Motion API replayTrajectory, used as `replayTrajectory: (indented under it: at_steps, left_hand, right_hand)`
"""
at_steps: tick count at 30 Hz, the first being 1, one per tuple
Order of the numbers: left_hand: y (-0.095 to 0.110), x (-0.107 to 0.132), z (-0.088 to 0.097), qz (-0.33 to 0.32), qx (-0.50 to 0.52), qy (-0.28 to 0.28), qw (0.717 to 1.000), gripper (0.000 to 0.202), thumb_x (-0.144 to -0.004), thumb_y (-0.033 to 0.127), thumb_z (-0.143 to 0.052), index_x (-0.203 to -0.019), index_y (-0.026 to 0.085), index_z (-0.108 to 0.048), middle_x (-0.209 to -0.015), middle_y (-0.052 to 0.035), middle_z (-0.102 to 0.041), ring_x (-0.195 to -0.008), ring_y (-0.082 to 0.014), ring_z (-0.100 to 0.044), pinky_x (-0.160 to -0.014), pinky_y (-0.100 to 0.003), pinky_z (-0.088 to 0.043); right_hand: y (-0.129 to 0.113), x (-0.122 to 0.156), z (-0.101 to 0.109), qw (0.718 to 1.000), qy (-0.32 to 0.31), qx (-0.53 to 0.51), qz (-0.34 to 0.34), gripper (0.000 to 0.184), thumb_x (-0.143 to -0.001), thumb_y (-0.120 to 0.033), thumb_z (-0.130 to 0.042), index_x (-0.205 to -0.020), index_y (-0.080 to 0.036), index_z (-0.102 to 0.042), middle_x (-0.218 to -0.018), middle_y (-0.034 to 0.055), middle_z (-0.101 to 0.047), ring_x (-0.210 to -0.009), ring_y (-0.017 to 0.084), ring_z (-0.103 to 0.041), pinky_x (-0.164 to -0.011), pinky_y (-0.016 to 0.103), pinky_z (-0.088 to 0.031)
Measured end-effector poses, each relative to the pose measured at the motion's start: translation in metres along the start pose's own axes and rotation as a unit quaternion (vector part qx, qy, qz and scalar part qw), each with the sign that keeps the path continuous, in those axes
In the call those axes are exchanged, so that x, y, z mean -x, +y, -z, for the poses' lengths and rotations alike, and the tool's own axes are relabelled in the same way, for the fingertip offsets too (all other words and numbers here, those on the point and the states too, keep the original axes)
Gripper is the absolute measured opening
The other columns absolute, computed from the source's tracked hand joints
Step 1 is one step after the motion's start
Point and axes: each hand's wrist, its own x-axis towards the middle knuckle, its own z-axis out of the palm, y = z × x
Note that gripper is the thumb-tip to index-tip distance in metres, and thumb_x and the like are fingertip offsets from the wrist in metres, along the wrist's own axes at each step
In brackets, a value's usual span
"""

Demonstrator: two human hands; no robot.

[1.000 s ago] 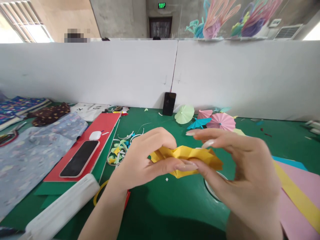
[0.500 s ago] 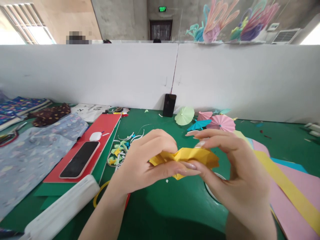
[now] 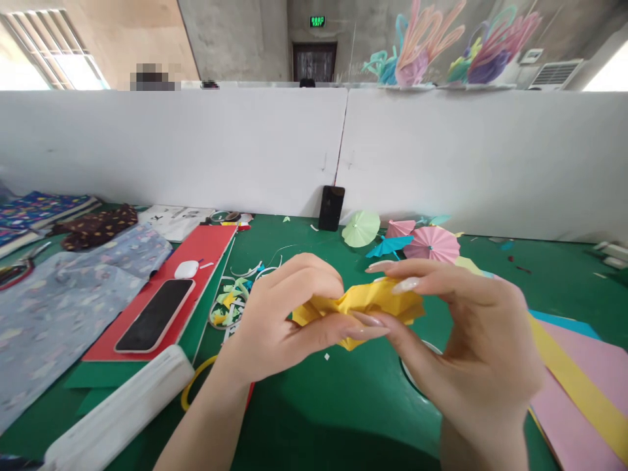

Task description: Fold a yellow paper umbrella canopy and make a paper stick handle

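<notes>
Yellow paper (image 3: 366, 299), partly hidden, between hands (image 3: 294, 317)

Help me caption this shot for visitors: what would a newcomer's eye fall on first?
Probably the bright yellow folded paper, pinched in both hands over the green table. Next come the colourful paper umbrellas beyond, near the white partition. At left, the red sheet with a phone lying on it also stands out.

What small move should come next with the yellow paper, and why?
Probably a gentle pinch along the creases of the yellow paper with the right hand, while the left hand steadies it: both hands have hold of the paper, and its folds look uneven and puffed up between them.
</notes>
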Motion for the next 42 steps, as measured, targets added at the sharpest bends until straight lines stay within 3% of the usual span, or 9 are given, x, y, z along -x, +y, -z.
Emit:
replayTrajectory:
  at_steps: [8, 13, 20, 24, 27, 30, 35, 42]
  left_hand:
    - [0.002, 0.001, -0.001, 0.014, 0.012, -0.009, 1.0, 0.012, -0.081, 0.019, -0.067, -0.082, 0.018, -0.055, -0.076, -0.0015, -0.056, -0.074, -0.0127, -0.052, -0.063, -0.026, -0.044]
    - [0.002, 0.001, 0.0, 0.013, 0.012, -0.017, 1.0, 0.012, -0.081, 0.019, -0.066, -0.082, 0.019, -0.055, -0.076, -0.0017, -0.056, -0.074, -0.0136, -0.052, -0.063, -0.027, -0.044]
    - [0.002, -0.001, 0.0, 0.031, -0.001, -0.026, 0.999, 0.015, -0.079, 0.016, -0.068, -0.08, 0.018, -0.054, -0.076, -0.0011, -0.055, -0.074, -0.0133, -0.052, -0.063, -0.026, -0.044]
    - [0.003, -0.001, 0.002, 0.024, -0.021, -0.035, 0.999, 0.013, -0.08, 0.016, -0.066, -0.08, 0.018, -0.054, -0.074, -0.0005, -0.055, -0.073, -0.0133, -0.052, -0.064, -0.026, -0.045]
    - [0.004, 0.0, 0.002, 0.036, -0.029, -0.063, 0.997, 0.013, -0.08, 0.016, -0.066, -0.081, 0.018, -0.053, -0.076, -0.0004, -0.054, -0.072, -0.0125, -0.051, -0.063, -0.024, -0.044]
    - [0.003, 0.0, 0.001, 0.052, -0.034, -0.09, 0.994, 0.013, -0.08, 0.016, -0.066, -0.081, 0.018, -0.053, -0.078, 0.0, -0.055, -0.073, -0.0118, -0.051, -0.064, -0.023, -0.044]
    - [0.002, -0.001, 0.001, 0.06, -0.069, -0.073, 0.993, 0.017, -0.08, 0.019, -0.066, -0.076, 0.019, -0.05, -0.069, 0.0035, -0.05, -0.062, -0.0089, -0.046, -0.055, -0.02, -0.038]
    - [0.001, 0.001, 0.001, 0.07, -0.05, -0.057, 0.995, 0.02, -0.079, 0.022, -0.068, -0.07, 0.019, -0.049, -0.065, 0.0039, -0.048, -0.057, -0.0085, -0.044, -0.05, -0.02, -0.036]
  right_hand:
    - [0.0, 0.002, 0.004, 0.999, -0.034, 0.013, -0.038, 0.039, -0.074, -0.011, -0.07, -0.106, -0.025, -0.053, -0.098, 0.0029, -0.062, -0.093, 0.024, -0.064, -0.077, 0.04, -0.055]
    - [0.001, -0.001, 0.006, 0.997, -0.057, 0.009, -0.05, 0.033, -0.075, -0.012, -0.07, -0.1, -0.024, -0.053, -0.094, 0.0022, -0.061, -0.095, 0.023, -0.063, -0.079, 0.039, -0.054]
    - [0.0, -0.002, 0.01, 0.984, -0.15, -0.002, -0.093, 0.021, -0.08, -0.016, -0.066, -0.092, -0.023, -0.05, -0.1, 0.0031, -0.062, -0.101, 0.018, -0.062, -0.075, 0.025, -0.054]
    - [0.001, -0.003, 0.01, 0.986, -0.139, -0.017, -0.085, 0.025, -0.081, -0.015, -0.066, -0.099, -0.023, -0.051, -0.1, 0.0029, -0.062, -0.101, 0.017, -0.061, -0.079, 0.026, -0.054]
    - [0.0, -0.004, 0.012, 0.986, -0.145, -0.006, -0.078, 0.012, -0.083, -0.017, -0.064, -0.087, -0.023, -0.054, -0.1, 0.0026, -0.063, -0.097, 0.017, -0.061, -0.076, 0.026, -0.053]
    - [-0.002, -0.005, 0.013, 0.984, -0.153, -0.02, -0.084, 0.012, -0.084, -0.019, -0.062, -0.077, -0.022, -0.053, -0.094, 0.002, -0.064, -0.089, 0.016, -0.063, -0.069, 0.024, -0.054]
    - [-0.003, -0.003, 0.013, 0.987, -0.131, -0.035, -0.086, 0.008, -0.084, -0.013, -0.06, -0.082, -0.021, -0.059, -0.083, 0.0007, -0.066, -0.076, 0.013, -0.064, -0.061, 0.022, -0.052]
    - [-0.004, 0.0, 0.01, 0.986, -0.128, -0.043, -0.094, 0.012, -0.085, -0.01, -0.058, -0.087, -0.021, -0.06, -0.089, 0.0003, -0.068, -0.078, 0.012, -0.065, -0.061, 0.02, -0.053]
